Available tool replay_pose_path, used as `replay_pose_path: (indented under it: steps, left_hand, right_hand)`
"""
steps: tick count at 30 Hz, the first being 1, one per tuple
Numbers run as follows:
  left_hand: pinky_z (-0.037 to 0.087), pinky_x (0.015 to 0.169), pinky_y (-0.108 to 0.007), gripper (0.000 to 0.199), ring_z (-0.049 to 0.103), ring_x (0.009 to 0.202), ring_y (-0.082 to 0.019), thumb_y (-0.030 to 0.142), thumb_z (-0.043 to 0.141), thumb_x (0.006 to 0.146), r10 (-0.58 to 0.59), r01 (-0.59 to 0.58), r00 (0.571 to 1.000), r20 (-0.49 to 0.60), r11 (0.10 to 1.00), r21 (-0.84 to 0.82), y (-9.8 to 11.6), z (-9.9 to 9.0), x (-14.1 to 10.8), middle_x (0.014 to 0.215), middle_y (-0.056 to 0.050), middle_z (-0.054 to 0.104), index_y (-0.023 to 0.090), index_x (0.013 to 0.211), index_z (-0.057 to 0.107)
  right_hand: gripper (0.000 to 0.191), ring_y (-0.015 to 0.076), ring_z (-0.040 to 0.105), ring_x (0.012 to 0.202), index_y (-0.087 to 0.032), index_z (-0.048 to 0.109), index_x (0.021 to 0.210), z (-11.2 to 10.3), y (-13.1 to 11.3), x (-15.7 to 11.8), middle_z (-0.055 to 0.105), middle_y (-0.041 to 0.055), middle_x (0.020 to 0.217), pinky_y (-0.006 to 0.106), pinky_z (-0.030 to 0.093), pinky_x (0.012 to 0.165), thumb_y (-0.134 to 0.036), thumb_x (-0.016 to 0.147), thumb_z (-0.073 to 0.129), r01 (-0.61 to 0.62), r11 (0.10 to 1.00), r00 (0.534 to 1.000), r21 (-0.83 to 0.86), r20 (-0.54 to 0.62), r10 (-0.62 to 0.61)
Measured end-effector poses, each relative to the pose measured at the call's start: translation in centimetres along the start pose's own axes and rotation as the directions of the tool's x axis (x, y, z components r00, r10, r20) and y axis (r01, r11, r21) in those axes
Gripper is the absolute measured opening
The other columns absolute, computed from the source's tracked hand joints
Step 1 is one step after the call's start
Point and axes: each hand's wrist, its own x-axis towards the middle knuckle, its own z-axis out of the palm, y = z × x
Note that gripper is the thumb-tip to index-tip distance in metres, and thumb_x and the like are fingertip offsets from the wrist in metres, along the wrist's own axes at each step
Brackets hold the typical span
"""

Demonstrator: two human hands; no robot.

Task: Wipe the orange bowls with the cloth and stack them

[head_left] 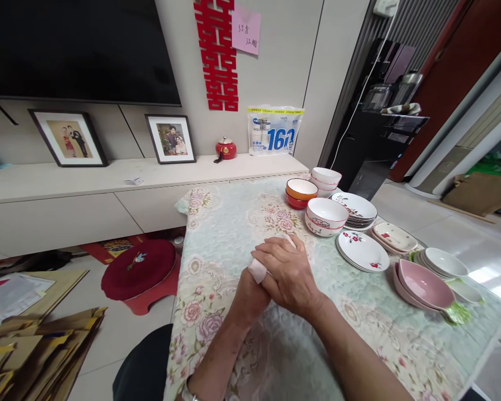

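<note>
My two hands are clasped together above the flowered tablecloth [229, 223]. My right hand [292, 274] lies over the top, its fingers wrapped across my left hand [253, 295]. A white tissue [258, 271] is pressed between them; one piece sticks out at the left wrist side and another beyond the right fingers. Most of my left fingers are hidden under the right hand. Nearest to the hands on the right are a stack of white bowls [326, 217] with a red rim and a stack of white plates with red flowers [362, 252].
Orange and red bowls [301, 190], brown-flowered plates [354, 206], square dishes [394, 238], pink bowls [426, 284] and small white bowls [446, 262] stand along the table's right side. A cabinet [150, 177] borders the far edge. A red stool [140, 270] stands left of the table.
</note>
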Motion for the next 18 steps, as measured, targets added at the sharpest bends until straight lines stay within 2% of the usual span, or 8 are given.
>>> replay_pose_path:
  steps: [2,4,5,7,9,11,15,18]
  left_hand:
    - [0.042,0.060,-0.027,0.024,0.049,0.065,-0.015,0.025,0.083,0.058,0.001,0.000,0.999,0.049,1.000,-0.023,0.2,-0.1,0.0,0.066,0.002,0.060,0.019,0.065,0.062]
    - [0.039,0.056,-0.024,0.031,0.045,0.060,-0.011,0.029,0.084,0.059,-0.030,0.037,0.995,0.095,0.997,-0.074,0.4,-0.2,-0.2,0.064,0.005,0.055,0.018,0.072,0.059]
    - [0.036,0.053,-0.022,0.034,0.043,0.058,-0.010,0.032,0.084,0.061,-0.051,0.063,0.993,0.108,0.993,-0.104,0.5,-0.2,-0.3,0.063,0.006,0.053,0.018,0.074,0.057]
    - [0.033,0.052,-0.020,0.038,0.041,0.057,-0.008,0.034,0.085,0.061,-0.083,0.101,0.989,0.121,0.982,-0.157,0.5,-0.2,-0.4,0.063,0.007,0.050,0.018,0.074,0.053]
    - [0.036,0.055,-0.020,0.039,0.045,0.061,-0.009,0.033,0.085,0.062,-0.080,0.103,0.990,0.118,0.973,-0.205,0.3,-0.2,-0.4,0.067,0.006,0.054,0.017,0.079,0.054]
    - [0.041,0.061,-0.021,0.038,0.050,0.066,-0.011,0.032,0.084,0.065,-0.068,0.093,0.993,0.101,0.960,-0.264,0.1,-0.3,-0.3,0.074,0.003,0.060,0.016,0.086,0.058]
    - [0.046,0.070,-0.025,0.033,0.056,0.074,-0.014,0.030,0.080,0.071,-0.024,0.048,0.997,0.074,0.936,-0.349,-0.3,-0.6,0.0,0.083,0.000,0.066,0.016,0.095,0.061]
    - [0.046,0.079,-0.029,0.026,0.057,0.085,-0.018,0.031,0.077,0.076,0.075,-0.066,0.997,0.017,0.952,-0.299,-0.6,-0.7,0.3,0.092,-0.002,0.067,0.017,0.094,0.064]
  right_hand:
    - [0.029,0.0270,0.058,0.114,-0.023,0.067,0.114,-0.1,1.5,-0.1,0.071,0.0067,0.115,0.047,0.030,0.107,-0.034,0.096,0.047,-0.051,0.996,0.998,0.075,-0.038,0.054]
    - [0.037,0.0268,0.060,0.109,-0.019,0.069,0.109,-0.1,3.6,-0.3,0.071,0.0091,0.113,0.042,0.041,0.097,-0.038,0.098,0.038,-0.173,0.963,0.977,0.207,-0.084,0.194]
    - [0.041,0.0261,0.062,0.104,-0.019,0.070,0.105,-0.1,4.6,-0.5,0.071,0.0092,0.109,0.039,0.044,0.092,-0.039,0.099,0.035,-0.257,0.925,0.954,0.278,-0.080,0.289]
    - [0.045,0.0241,0.064,0.094,-0.018,0.070,0.100,0.1,6.0,-0.8,0.072,0.0078,0.100,0.035,0.048,0.083,-0.042,0.101,0.031,-0.432,0.812,0.870,0.392,-0.056,0.490]
    - [0.046,0.0235,0.064,0.092,-0.018,0.069,0.100,0.3,6.3,-1.0,0.071,0.0076,0.098,0.034,0.048,0.082,-0.043,0.102,0.030,-0.498,0.756,0.820,0.424,-0.052,0.569]
    - [0.045,0.0247,0.063,0.100,-0.017,0.067,0.109,0.4,5.5,-1.0,0.069,0.0097,0.107,0.037,0.047,0.087,-0.042,0.102,0.031,-0.450,0.813,0.858,0.370,-0.075,0.509]
    - [0.042,0.0288,0.048,0.130,-0.018,0.059,0.129,0.2,2.2,-0.6,0.057,0.0127,0.138,0.047,0.034,0.109,-0.039,0.102,0.034,-0.204,0.970,0.975,0.129,-0.061,0.213]
    - [0.040,0.0316,0.040,0.138,-0.023,0.057,0.133,0.1,0.4,-0.3,0.054,0.0096,0.145,0.056,0.020,0.115,-0.039,0.101,0.041,-0.054,0.999,0.997,-0.003,0.046,0.054]
